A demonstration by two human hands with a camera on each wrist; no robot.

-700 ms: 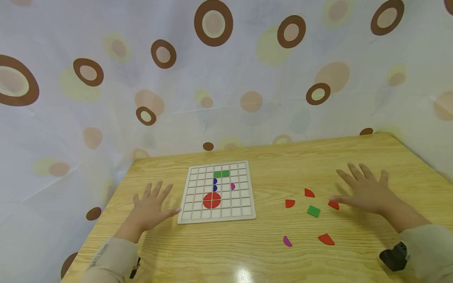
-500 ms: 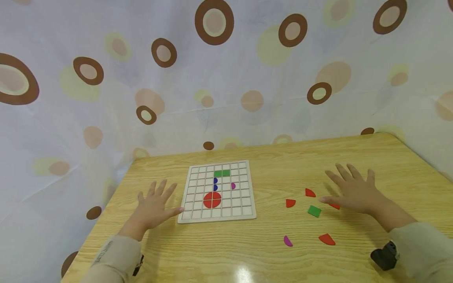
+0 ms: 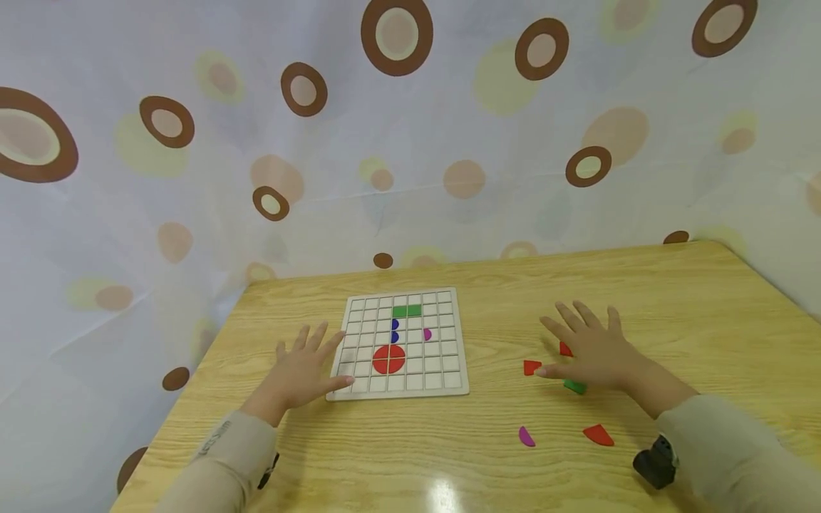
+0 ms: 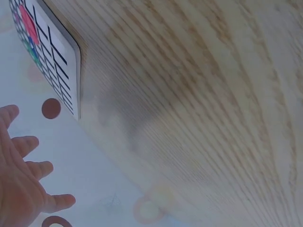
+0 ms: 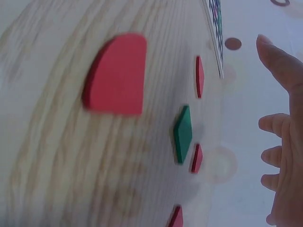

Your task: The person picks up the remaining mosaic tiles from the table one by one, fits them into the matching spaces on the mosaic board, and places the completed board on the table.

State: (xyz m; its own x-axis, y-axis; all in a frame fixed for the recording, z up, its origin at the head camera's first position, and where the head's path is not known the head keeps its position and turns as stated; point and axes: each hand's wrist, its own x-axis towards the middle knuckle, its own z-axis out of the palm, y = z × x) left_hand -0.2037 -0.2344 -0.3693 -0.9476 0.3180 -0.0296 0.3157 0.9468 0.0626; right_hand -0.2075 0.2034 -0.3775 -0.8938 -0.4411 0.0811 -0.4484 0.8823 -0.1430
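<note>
A white grid board [image 3: 442, 365] lies on the table, left of the middle. Red quarter pieces [image 3: 382, 353] form a circle on it, with blue half-circles [image 3: 395, 337], green squares [image 3: 400, 311] and one purple half-circle [image 3: 427, 334]. My left hand [image 3: 304, 372], fingers spread and holding nothing, hovers by the board's left edge. Over the loose pieces my right hand [image 3: 593, 354] is spread too, with nothing in it. Beneath or beside it are a green square [image 3: 574, 387] and red quarter pieces [image 3: 532, 368]; it partly covers some. The right wrist view shows a red quarter [image 5: 118, 78] up close.
Nearer the front of the wooden table [image 3: 385, 456] lie a loose purple half-circle [image 3: 527, 437] and a red quarter piece [image 3: 599, 435]. A patterned cloth [image 3: 417, 142] with circles hangs behind the table.
My right hand has moved left over the loose red and green pieces. My left hand has shifted slightly right toward the board. The pieces stay where they were.
</note>
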